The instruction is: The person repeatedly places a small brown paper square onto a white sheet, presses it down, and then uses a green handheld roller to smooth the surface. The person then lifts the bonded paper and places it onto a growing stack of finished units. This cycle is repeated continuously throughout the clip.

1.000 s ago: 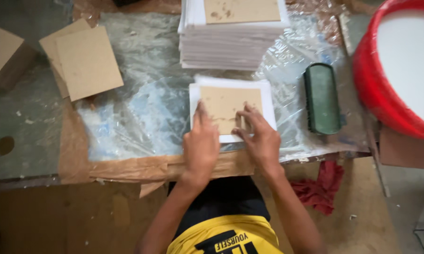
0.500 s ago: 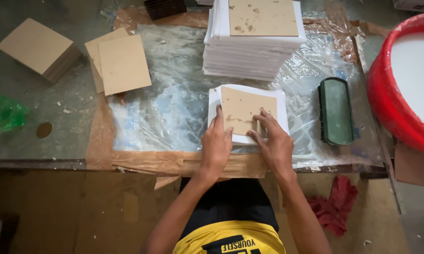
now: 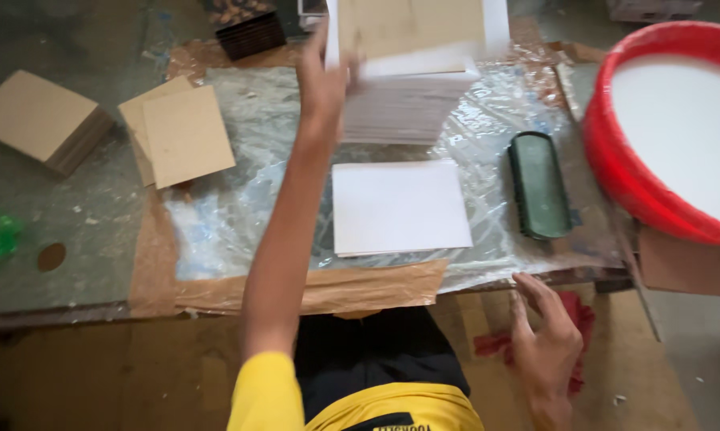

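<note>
Your left hand is stretched to the far edge of the worktop, fingers closed on the left edge of a white sheet with a brown card on it, held just over the tall stack of white sheets; motion blur makes it hard to say whether the sheet touches the stack. Its top is cut off by the frame. Your right hand hangs below the near edge, fingers spread and holding nothing, over a red cloth that it partly hides.

Near the front edge a white square sheet lies flat on crinkled clear plastic, just to the right of your forearm, which crosses the plastic. A dark green oblong tool lies right of that sheet. A red basin with white contents fills the right corner, cut off by the frame. At the left lie two loose brown cards and a pile of brown cards. A dark stack sits at the far edge, its top out of view.
</note>
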